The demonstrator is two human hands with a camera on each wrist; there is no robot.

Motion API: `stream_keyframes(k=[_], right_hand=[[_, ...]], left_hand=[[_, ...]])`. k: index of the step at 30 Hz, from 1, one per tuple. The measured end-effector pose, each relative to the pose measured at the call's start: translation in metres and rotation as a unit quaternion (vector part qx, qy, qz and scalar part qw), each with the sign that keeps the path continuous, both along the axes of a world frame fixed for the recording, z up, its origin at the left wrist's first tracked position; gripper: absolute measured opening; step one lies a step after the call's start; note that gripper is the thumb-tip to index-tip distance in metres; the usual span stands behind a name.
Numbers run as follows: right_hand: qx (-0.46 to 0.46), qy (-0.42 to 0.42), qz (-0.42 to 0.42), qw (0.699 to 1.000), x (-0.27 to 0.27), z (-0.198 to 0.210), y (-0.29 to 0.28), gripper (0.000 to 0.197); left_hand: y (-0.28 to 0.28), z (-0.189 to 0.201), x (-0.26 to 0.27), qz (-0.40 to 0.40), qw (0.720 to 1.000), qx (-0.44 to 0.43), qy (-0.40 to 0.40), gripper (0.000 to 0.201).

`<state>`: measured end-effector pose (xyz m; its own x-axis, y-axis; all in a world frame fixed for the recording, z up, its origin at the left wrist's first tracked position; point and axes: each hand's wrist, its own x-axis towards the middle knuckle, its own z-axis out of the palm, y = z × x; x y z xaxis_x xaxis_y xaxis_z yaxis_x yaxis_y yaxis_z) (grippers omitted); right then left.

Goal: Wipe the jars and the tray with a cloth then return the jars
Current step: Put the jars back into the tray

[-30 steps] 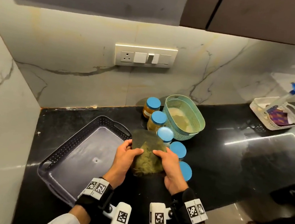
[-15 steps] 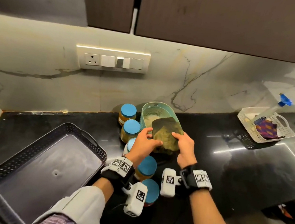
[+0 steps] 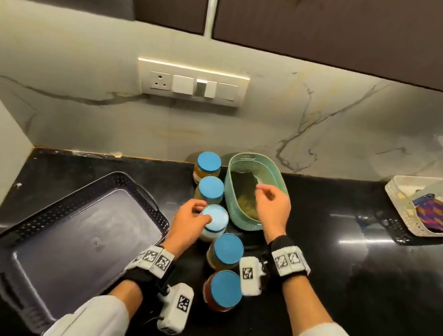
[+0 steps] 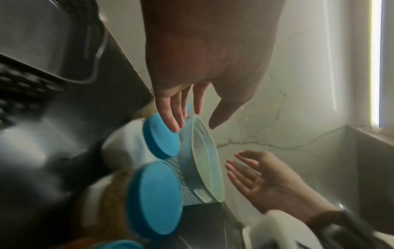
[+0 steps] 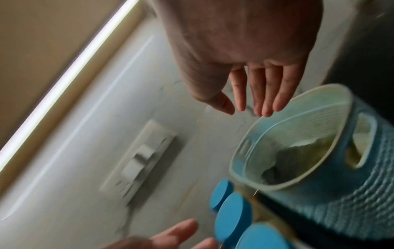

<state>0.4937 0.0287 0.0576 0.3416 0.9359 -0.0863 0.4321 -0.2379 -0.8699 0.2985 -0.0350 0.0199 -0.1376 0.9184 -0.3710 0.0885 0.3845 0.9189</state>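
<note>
Head view: I'm watching the left hand (image 3: 188,221) settling on the lid of the white jar (image 3: 214,223), fingertips touching, not clamped. The right hand (image 3: 273,203) is hovering over the green basket (image 3: 252,223), empty; the cloth (image 3: 245,202) is lying inside. The tray (image 3: 77,236) is sitting at near left, no jars in it; the return step is starting, I judge (wiping looks done). Next: curling fingers round the lid, lifting straight.

Left wrist view: fingers (image 4: 170,107) straight, holding nothing.

Right wrist view: fingers (image 5: 266,91) relaxed, spread.

Half a second ago both hands were holding the cloth over the basket.
</note>
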Motion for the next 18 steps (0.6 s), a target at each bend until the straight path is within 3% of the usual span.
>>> stream_keyframes(k=[3,7,9,12,15,18], right_hand=[[-0.007,0.016,0.113,0.993,-0.057,-0.011,-0.026,0.014],[-0.068,-0.060,0.199,0.976,-0.132,-0.029,-0.054,0.028],[-0.082,-0.130,0.222,0.963,-0.161,-0.036,-0.064,0.041],[-0.122,-0.246,0.244,0.930,-0.188,-0.048,-0.069,0.057],[-0.180,-0.303,0.247,0.903,-0.202,-0.060,-0.070,0.047],[-0.205,-0.298,0.226,0.905,-0.205,-0.074,-0.071,0.031]], left_hand=[[-0.025,-0.014,-0.048,0.044,0.998,-0.013,0.031,0.034],[-0.069,-0.023,-0.120,0.104,0.989,-0.029,0.101,0.030],[-0.097,-0.027,-0.157,0.149,0.972,-0.012,0.182,0.032],[-0.143,-0.035,-0.202,0.225,0.921,-0.002,0.317,0.032],[-0.185,-0.045,-0.234,0.275,0.888,-0.018,0.368,0.041],[-0.209,-0.057,-0.252,0.292,0.895,-0.102,0.321,0.055]])
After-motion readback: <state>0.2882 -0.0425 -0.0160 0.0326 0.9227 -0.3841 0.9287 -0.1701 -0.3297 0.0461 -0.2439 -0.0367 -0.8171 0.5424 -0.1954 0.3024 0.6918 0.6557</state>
